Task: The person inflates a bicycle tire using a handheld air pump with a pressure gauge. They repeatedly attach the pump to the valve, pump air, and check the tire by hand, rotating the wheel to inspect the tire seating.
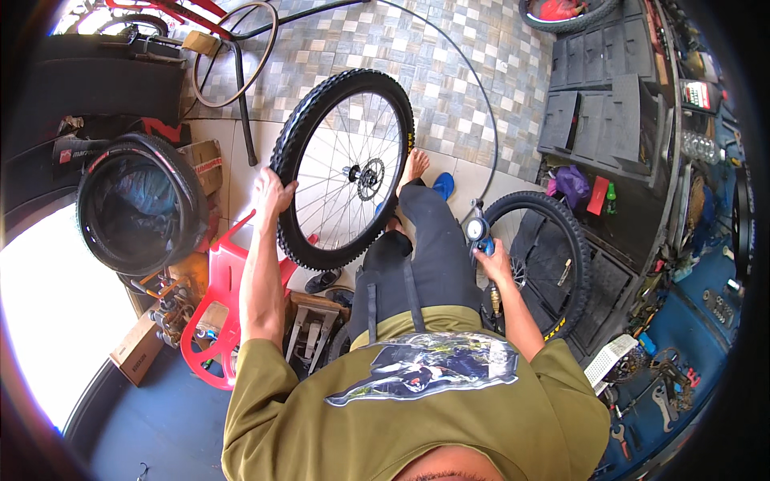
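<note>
My left hand (275,192) grips the knobbly black tyre of a bicycle wheel (354,173), at its left side. The wheel stands tilted in front of my legs, with spokes and a disc rotor (370,178) showing. My right hand (493,263) is closed round the blue handle of a tyre inflator with a round dial gauge (477,229). A dark air hose (493,120) curves from the inflator up across the floor, and a brass fitting (495,301) hangs below my hand. Right beside that hand leans a second knobbly-tyred wheel (576,240).
On the left are a red plastic chair (228,272), stacked tyres (90,200) and cardboard boxes (135,349). A bare rim (195,80) leans at the upper left. Dark storage bins (601,120) and a blue bench with wrenches (664,407) line the right. Blue slippers (443,185) lie near my feet.
</note>
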### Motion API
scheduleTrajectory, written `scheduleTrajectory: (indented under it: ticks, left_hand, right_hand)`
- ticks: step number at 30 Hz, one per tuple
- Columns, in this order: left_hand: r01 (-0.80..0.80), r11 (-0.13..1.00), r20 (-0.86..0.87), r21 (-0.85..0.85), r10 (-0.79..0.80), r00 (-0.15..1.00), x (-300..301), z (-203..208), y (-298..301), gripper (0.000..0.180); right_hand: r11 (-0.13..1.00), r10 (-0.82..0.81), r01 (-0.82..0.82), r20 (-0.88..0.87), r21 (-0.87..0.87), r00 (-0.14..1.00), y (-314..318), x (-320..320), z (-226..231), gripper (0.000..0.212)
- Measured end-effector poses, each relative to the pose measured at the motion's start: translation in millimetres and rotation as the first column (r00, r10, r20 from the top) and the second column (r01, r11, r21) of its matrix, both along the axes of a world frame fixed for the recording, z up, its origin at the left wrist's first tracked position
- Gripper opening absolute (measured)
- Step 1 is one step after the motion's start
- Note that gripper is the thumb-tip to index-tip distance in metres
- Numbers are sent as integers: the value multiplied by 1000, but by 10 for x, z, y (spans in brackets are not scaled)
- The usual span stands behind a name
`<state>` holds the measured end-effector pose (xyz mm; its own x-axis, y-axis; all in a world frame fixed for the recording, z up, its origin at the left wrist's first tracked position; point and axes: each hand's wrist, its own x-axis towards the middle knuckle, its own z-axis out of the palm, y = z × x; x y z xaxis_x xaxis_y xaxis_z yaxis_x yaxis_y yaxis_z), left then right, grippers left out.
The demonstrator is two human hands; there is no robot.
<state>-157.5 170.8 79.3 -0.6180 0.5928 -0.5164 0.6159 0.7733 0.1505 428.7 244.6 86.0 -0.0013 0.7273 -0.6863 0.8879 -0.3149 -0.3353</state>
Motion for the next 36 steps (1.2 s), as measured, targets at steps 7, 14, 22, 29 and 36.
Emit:
scheduleTrajectory:
  ticks: [7,14,22,29,36]
  left_hand:
    - [-7,1000,-40,-3,7,999,14,-2,863,105]
    - [-39,999,12,-21,39,999,-219,-47,1037,101]
    - [-17,997,-107,74,25,994,-224,-224,1045,94]
    - [28,992,-88,121,-17,996,-87,-72,1049,90]
    - [-371,722,457,585,85,886,373,193,440,106]
  right_hand:
    - [995,33,-25,76,-96,997,-172,351,-123,72]
    - [975,117,-83,162,-204,980,346,216,-104,71]
    - [978,208,-209,32,3,978,1601,-401,-34,67]
    - [998,-14,15,-20,59,1000,1659,-173,452,63]
    - [1000,8,-10,130,17,991,727,100,379,69]
